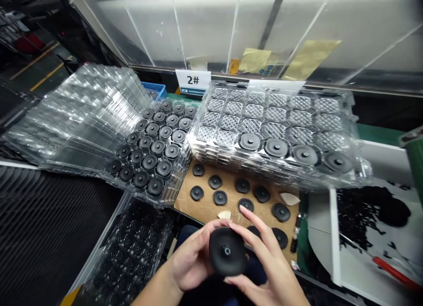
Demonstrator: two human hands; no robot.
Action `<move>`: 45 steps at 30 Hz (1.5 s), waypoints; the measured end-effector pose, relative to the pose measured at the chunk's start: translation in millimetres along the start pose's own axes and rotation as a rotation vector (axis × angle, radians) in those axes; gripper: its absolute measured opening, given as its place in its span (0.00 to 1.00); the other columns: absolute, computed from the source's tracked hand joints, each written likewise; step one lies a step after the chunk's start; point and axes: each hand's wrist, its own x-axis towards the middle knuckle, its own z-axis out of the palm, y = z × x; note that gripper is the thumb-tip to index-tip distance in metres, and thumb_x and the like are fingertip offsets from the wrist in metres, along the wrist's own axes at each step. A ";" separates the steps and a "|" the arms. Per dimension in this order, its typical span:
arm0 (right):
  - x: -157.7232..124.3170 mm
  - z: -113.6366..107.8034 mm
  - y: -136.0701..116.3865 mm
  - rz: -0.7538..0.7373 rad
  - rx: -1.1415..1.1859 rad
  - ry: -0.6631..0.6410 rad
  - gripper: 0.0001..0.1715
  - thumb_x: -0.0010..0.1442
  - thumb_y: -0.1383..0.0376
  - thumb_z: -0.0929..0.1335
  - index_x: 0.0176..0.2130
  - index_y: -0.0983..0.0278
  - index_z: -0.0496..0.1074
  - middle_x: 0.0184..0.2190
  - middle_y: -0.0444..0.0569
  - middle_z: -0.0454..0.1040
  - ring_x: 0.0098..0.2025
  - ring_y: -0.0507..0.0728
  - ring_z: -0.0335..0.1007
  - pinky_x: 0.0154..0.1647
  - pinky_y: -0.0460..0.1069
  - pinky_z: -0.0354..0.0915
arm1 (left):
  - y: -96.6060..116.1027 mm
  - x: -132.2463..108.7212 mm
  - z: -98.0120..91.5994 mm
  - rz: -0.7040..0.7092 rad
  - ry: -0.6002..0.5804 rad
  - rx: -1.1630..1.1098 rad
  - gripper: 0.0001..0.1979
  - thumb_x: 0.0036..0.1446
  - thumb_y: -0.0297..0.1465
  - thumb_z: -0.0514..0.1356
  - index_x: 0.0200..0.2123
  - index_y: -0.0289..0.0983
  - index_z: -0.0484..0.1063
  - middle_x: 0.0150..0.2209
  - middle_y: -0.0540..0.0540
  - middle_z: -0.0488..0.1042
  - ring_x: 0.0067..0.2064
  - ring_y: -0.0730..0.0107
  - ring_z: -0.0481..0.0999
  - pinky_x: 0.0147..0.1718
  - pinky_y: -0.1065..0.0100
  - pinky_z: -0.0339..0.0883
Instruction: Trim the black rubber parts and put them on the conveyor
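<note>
A round black disc part (227,251) with a small centre hole is held up close between both hands. My left hand (190,262) wraps its fingers round the disc's left side. Closing on the right edge is my right hand (269,264), its forefinger stretched toward the brown cardboard sheet (205,207). Several identical black discs (243,186) lie loose on that cardboard just beyond my fingers. A clear blister tray (280,125) behind it carries a few discs in its front row. Another clear tray (150,154) to the left is filled with several discs.
A stack of empty clear trays (79,116) leans at the left. A white "2#" label (193,80) stands at the back. A white bin (370,226) at the right holds black scrap and a red-handled tool (395,273). A ribbed black mat (42,226) lies at the lower left.
</note>
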 end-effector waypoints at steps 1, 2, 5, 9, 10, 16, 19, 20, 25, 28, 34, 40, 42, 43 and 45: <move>-0.5 0.9 0.1 0.006 0.039 -0.015 0.39 0.52 0.50 0.69 0.58 0.58 0.54 0.62 0.55 0.49 0.61 0.65 0.52 0.55 0.57 0.63 | 0.7 -1.3 -2.5 0.003 -0.007 0.006 0.23 0.52 0.38 0.60 0.50 0.34 0.68 0.49 0.38 0.73 0.50 0.57 0.71 0.52 0.56 0.59; -1.1 1.9 0.1 0.009 0.081 -0.023 0.40 0.52 0.50 0.69 0.58 0.58 0.54 0.61 0.56 0.50 0.61 0.64 0.53 0.55 0.56 0.64 | 1.2 -1.9 -4.6 -0.002 -0.014 0.012 0.26 0.49 0.37 0.63 0.51 0.34 0.67 0.48 0.38 0.73 0.50 0.57 0.71 0.53 0.55 0.58; -1.2 5.8 2.2 0.017 0.218 -0.029 0.39 0.51 0.50 0.69 0.58 0.55 0.55 0.62 0.54 0.51 0.62 0.63 0.52 0.56 0.56 0.62 | 0.6 -1.4 -9.8 -0.021 -0.014 0.011 0.32 0.43 0.38 0.67 0.52 0.33 0.66 0.46 0.36 0.74 0.49 0.58 0.72 0.53 0.57 0.59; 6.1 25.8 27.4 0.290 0.406 -0.219 0.42 0.51 0.43 0.66 0.59 0.58 0.56 0.57 0.55 0.61 0.52 0.61 0.66 0.48 0.53 0.68 | -1.8 -2.2 -18.4 0.009 0.072 -0.091 0.26 0.47 0.39 0.64 0.51 0.40 0.68 0.48 0.40 0.74 0.49 0.56 0.74 0.48 0.58 0.65; 9.5 36.3 39.1 0.411 0.416 -0.276 0.39 0.55 0.43 0.62 0.59 0.61 0.56 0.51 0.55 0.67 0.44 0.58 0.72 0.41 0.51 0.70 | -1.9 -3.2 -20.9 0.033 0.112 -0.130 0.23 0.48 0.39 0.63 0.50 0.42 0.70 0.48 0.42 0.74 0.50 0.55 0.73 0.48 0.57 0.65; 29.3 130.6 102.1 0.737 0.093 -0.385 0.15 0.61 0.61 0.64 0.45 0.69 0.67 0.37 0.50 0.72 0.36 0.53 0.70 0.40 0.53 0.68 | 1.0 -11.8 -32.0 0.183 0.349 -0.270 0.16 0.50 0.35 0.62 0.44 0.41 0.75 0.47 0.42 0.75 0.53 0.52 0.70 0.52 0.61 0.64; 28.5 164.3 105.9 0.726 -0.034 -0.396 0.16 0.59 0.64 0.66 0.47 0.67 0.66 0.47 0.51 0.68 0.43 0.56 0.68 0.43 0.56 0.67 | -0.8 -16.0 -35.9 0.263 0.392 -0.280 0.16 0.51 0.34 0.61 0.44 0.40 0.75 0.49 0.41 0.75 0.55 0.52 0.68 0.53 0.62 0.64; 26.5 170.5 105.4 0.713 -0.058 -0.393 0.17 0.60 0.65 0.66 0.48 0.67 0.65 0.48 0.52 0.66 0.44 0.56 0.68 0.43 0.55 0.67 | -2.2 -17.2 -37.3 0.294 0.392 -0.271 0.16 0.52 0.33 0.61 0.45 0.40 0.74 0.50 0.41 0.74 0.55 0.52 0.68 0.53 0.62 0.64; 10.8 175.1 111.6 0.651 -0.111 -0.327 0.21 0.61 0.66 0.65 0.54 0.65 0.61 0.55 0.54 0.61 0.46 0.57 0.67 0.44 0.56 0.68 | -8.3 -22.1 -42.1 0.370 0.374 -0.232 0.15 0.56 0.30 0.57 0.48 0.41 0.72 0.52 0.39 0.72 0.56 0.52 0.66 0.54 0.61 0.63; 1.8 169.4 120.1 0.617 -0.100 -0.295 0.18 0.61 0.66 0.64 0.52 0.66 0.63 0.55 0.54 0.60 0.47 0.57 0.66 0.46 0.56 0.66 | -9.4 -23.2 -39.9 0.372 0.374 -0.241 0.17 0.53 0.35 0.59 0.47 0.41 0.72 0.51 0.41 0.73 0.56 0.53 0.66 0.55 0.61 0.61; -9.9 165.1 129.6 0.557 0.022 -0.288 0.12 0.60 0.64 0.65 0.44 0.67 0.68 0.46 0.51 0.67 0.43 0.55 0.67 0.43 0.54 0.66 | -12.2 -24.8 -29.2 0.346 0.407 -0.236 0.19 0.49 0.37 0.62 0.46 0.40 0.73 0.50 0.41 0.73 0.55 0.54 0.68 0.55 0.63 0.61; -3.2 134.3 121.1 0.559 0.262 -0.167 0.13 0.62 0.61 0.62 0.43 0.68 0.67 0.37 0.48 0.71 0.37 0.53 0.69 0.39 0.52 0.67 | -13.3 -26.7 -22.3 0.336 0.408 -0.160 0.19 0.48 0.36 0.63 0.46 0.41 0.72 0.51 0.41 0.73 0.54 0.55 0.70 0.53 0.62 0.62; 2.5 102.8 101.5 0.532 0.358 -0.108 0.17 0.64 0.59 0.59 0.47 0.68 0.64 0.34 0.48 0.71 0.31 0.52 0.69 0.31 0.49 0.67 | -12.9 -25.0 -19.4 0.348 0.412 -0.107 0.20 0.48 0.35 0.64 0.46 0.41 0.71 0.51 0.41 0.72 0.54 0.55 0.70 0.53 0.61 0.61; 5.5 84.2 87.1 0.505 0.406 -0.083 0.19 0.64 0.58 0.57 0.48 0.67 0.62 0.32 0.48 0.72 0.28 0.52 0.68 0.27 0.48 0.66 | -12.9 -23.5 -17.3 0.351 0.413 -0.080 0.21 0.47 0.35 0.64 0.47 0.41 0.71 0.52 0.42 0.72 0.54 0.55 0.70 0.54 0.61 0.61; 11.5 47.0 50.7 0.416 0.484 -0.048 0.21 0.64 0.56 0.58 0.50 0.65 0.62 0.36 0.49 0.73 0.32 0.52 0.70 0.30 0.47 0.66 | -13.9 -20.1 -11.5 0.357 0.415 -0.020 0.23 0.46 0.35 0.65 0.48 0.40 0.70 0.53 0.42 0.71 0.54 0.57 0.70 0.54 0.61 0.60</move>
